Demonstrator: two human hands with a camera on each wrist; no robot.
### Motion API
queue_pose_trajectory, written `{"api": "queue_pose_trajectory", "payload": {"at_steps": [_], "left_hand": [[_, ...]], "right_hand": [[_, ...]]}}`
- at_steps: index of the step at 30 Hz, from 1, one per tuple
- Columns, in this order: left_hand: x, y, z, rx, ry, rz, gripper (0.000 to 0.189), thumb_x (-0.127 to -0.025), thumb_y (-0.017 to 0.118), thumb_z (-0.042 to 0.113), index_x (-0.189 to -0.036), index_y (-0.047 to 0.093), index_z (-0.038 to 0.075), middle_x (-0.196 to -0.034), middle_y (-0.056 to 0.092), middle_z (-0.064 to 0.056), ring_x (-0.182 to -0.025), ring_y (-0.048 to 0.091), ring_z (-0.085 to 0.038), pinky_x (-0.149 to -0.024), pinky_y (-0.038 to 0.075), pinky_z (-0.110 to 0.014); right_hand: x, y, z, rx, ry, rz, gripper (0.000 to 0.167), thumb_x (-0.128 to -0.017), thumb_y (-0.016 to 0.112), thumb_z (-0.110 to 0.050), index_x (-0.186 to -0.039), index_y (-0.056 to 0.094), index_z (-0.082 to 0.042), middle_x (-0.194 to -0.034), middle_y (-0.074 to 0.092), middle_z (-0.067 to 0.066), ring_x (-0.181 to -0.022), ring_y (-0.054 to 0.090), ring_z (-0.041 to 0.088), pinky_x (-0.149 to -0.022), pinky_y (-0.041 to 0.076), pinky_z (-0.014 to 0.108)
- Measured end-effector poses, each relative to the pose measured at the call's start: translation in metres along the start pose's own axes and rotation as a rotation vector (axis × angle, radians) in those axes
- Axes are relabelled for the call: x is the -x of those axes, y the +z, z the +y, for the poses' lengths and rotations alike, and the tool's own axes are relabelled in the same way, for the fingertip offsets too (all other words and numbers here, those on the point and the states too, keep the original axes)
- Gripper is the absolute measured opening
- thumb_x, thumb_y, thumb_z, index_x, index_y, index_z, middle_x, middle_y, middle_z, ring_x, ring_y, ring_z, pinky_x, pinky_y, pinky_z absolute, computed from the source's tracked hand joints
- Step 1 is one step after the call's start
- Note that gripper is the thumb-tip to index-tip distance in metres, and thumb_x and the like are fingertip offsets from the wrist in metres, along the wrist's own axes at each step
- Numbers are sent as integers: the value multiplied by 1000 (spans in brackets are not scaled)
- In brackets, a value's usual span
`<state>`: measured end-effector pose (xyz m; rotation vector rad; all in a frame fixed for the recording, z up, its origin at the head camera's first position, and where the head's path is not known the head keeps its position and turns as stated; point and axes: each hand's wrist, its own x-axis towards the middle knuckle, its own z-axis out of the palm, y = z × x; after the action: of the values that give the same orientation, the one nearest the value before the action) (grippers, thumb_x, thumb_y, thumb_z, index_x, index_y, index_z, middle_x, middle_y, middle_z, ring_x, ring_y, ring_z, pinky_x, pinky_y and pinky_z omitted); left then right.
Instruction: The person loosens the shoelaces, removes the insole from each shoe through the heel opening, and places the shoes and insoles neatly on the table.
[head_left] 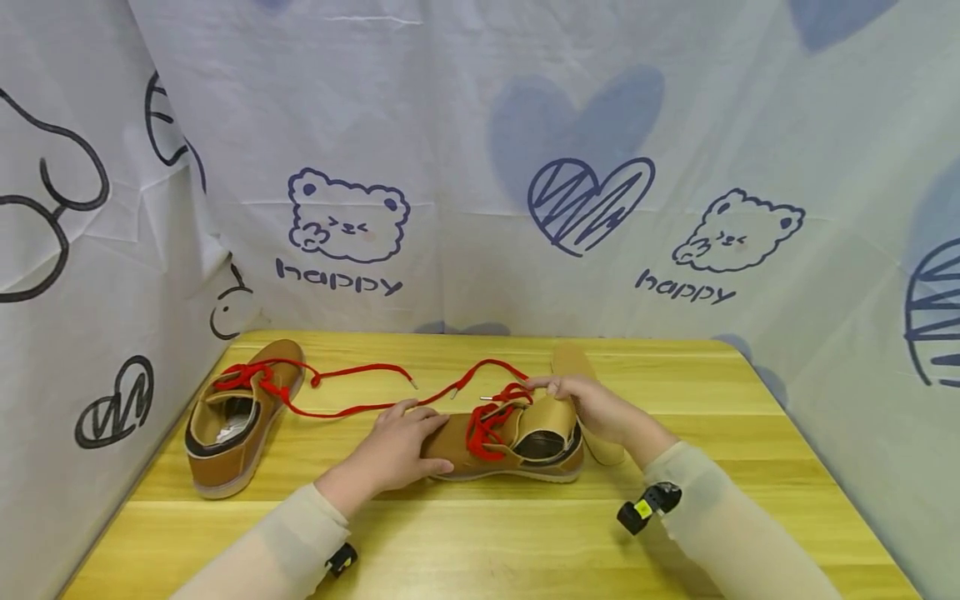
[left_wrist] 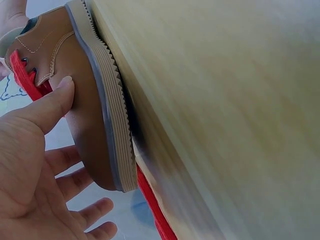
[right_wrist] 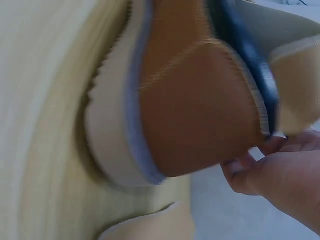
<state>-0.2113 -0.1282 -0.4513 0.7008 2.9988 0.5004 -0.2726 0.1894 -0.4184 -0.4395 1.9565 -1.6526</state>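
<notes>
A brown shoe (head_left: 454, 440) with red laces (head_left: 486, 429) lies on the table, toe to the left. My left hand (head_left: 393, 447) holds its toe; in the left wrist view the thumb (left_wrist: 59, 97) lies against one side and the fingers reach the other. My right hand (head_left: 600, 408) grips a tan insole (head_left: 551, 414) at the shoe's opening. The insole is bent, its lower end hidden inside the shoe. In the right wrist view, the fingers meet the insole (right_wrist: 299, 85) just past the heel (right_wrist: 205, 115).
A second brown shoe (head_left: 225, 471) stands at the left, its long red lace (head_left: 360, 408) stretching across the table (head_left: 465, 550). Another tan insole (head_left: 606, 451) lies behind the right hand. White printed cloth (head_left: 450, 250) hangs behind and at both sides.
</notes>
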Motion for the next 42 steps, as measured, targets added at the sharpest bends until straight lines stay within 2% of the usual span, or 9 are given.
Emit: {"api": "queue_pose_trajectory", "payload": {"at_steps": [4, 6, 11, 14, 18, 21, 25, 35, 42], "left_hand": [[0, -1, 2, -5, -5, -4, 72, -85, 77, 49, -142, 58, 10, -140, 57, -10, -140, 36, -43, -112, 27, -62], [0, -1, 3, -8, -6, -4, 72, -84, 77, 49, -142, 58, 9, -140, 57, -10, -140, 36, -43, -112, 28, -62], [1, -2, 4, -12, -6, -6, 72, -84, 78, 49, -142, 58, 9, -140, 57, -11, -139, 37, -43, -112, 28, -61], [2, -2, 3, -14, -12, -9, 72, -84, 77, 49, -142, 58, 9, -140, 58, -10, -139, 37, -43, -112, 28, -61], [2, 0, 2, -15, -25, -14, 72, -84, 77, 50, -142, 58, 10, -140, 58, -10, -139, 37, -43, -112, 29, -61], [1, 0, 2, -17, -28, -16, 72, -84, 77, 50, -142, 58, 10, -140, 58, -10, -139, 37, -43, -112, 29, -61], [1, 0, 4, -14, -32, -20, 73, -84, 78, 50, -142, 58, 10, -140, 57, -10, -139, 37, -43, -112, 28, -61], [2, -2, 5, -7, -33, -20, 72, -85, 78, 48, -142, 58, 9, -141, 57, -11, -140, 36, -44, -113, 28, -61], [1, -4, 8, -17, -37, -29, 73, -85, 77, 49, -143, 57, 10, -142, 56, -10, -140, 35, -43, -113, 28, -61]], "right_hand": [[6, -11, -5, -86, 28, -8, 63, -93, 37, -15, -152, 34, 7, -142, 49, 22, -102, 64, 18, -92, 51, 29], [10, -18, -7, -25, 18, -15, 62, -93, 39, -15, -151, 34, 8, -144, 47, 23, -98, 65, 17, -88, 53, 28], [19, -35, -9, 392, -35, 1, 50, -97, 45, -19, -140, 53, 5, -146, 48, 24, -120, 57, 31, -104, 44, 41], [22, -36, -10, 656, -63, 27, 28, -98, 52, -21, -111, 70, -5, -139, 57, 20, -132, 47, 41, -108, 37, 54], [24, -27, -16, 865, -98, 42, 20, -93, 63, -21, -75, 63, -16, -136, 58, 21, -131, 47, 48, -108, 36, 62], [27, -18, -23, 964, -120, 49, 23, -91, 65, -19, -68, 61, -20, -134, 59, 23, -128, 47, 50, -108, 34, 65], [31, -15, -29, 1030, -135, 13, 27, -91, 65, -16, -65, 57, -21, -134, 59, 22, -128, 46, 51, -109, 29, 68], [48, -40, -44, 1062, -169, -23, 26, -92, 67, -14, -69, 57, -20, -132, 59, 24, -127, 49, 47, -109, 30, 66], [62, -57, -54, 1095, -121, 60, 23, -93, 67, -18, -71, 60, -22, -135, 57, 25, -129, 43, 52, -108, 29, 68]]}}
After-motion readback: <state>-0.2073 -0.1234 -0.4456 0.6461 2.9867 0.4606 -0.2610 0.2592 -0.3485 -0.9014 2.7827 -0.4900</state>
